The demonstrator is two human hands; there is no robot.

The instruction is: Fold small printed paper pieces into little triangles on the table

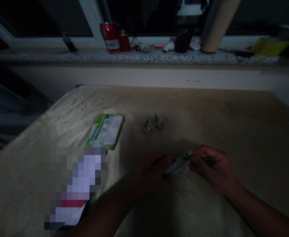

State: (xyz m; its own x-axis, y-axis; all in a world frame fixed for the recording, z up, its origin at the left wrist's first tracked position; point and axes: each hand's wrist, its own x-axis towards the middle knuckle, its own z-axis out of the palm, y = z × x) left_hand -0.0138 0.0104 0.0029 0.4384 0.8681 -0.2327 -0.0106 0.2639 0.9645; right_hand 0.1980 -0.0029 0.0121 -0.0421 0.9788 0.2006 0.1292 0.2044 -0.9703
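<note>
My left hand (153, 168) and my right hand (212, 166) meet over the near middle of a cloth-covered table (220, 118). Both pinch the same small folded piece of green and white printed paper (180, 163), the left at its lower left end, the right at its upper right end. Two small folded paper shapes (153, 124) of the same print lie side by side further back on the cloth. A stack of flat green and white printed sheets (106, 130) lies to the left of them.
The room is dim. A blurred-out rectangular object (75, 184) lies at the near left. Behind the table runs a speckled stone window sill (134, 56) carrying a red can (110, 37), a dark cup (185, 28), a cardboard tube (217, 26) and small clutter.
</note>
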